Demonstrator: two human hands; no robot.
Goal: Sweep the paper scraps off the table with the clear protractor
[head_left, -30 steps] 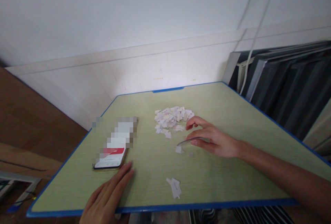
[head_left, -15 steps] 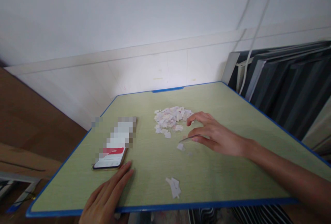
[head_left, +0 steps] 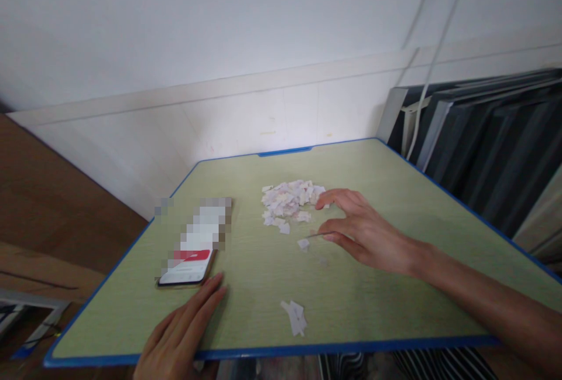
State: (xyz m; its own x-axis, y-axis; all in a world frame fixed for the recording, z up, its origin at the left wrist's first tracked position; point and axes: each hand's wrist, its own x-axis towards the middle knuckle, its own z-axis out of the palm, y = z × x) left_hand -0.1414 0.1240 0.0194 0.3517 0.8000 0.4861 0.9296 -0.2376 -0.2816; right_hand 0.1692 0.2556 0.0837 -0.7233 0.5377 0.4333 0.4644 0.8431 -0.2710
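Note:
My right hand (head_left: 364,230) is over the right-middle of the table, pinching a thin grey strip (head_left: 317,234) between thumb and finger. Its exact kind is unclear. Just past the strip's left end lies a small white paper scrap (head_left: 303,244). A heap of torn paper scraps (head_left: 290,201) spreads beyond, close to the raised index finger. My left hand (head_left: 182,330) lies over the near edge, fingers stretched flat on the tabletop, holding nothing. Its fingertips are beside the lower end of a phone (head_left: 187,269). A few larger paper scraps (head_left: 296,317) lie near the front edge.
The green table (head_left: 360,304) has a blue rim and meets a white wall (head_left: 246,119) at the back. Dark flat panels (head_left: 492,140) lean at the right, with a white cable (head_left: 434,55) hanging before them. Brown boards (head_left: 57,187) stand at the left.
My right hand has shifted slightly, still pinching the strip. The small scrap by its tip has moved a little left and up. My left hand and the phone stay put.

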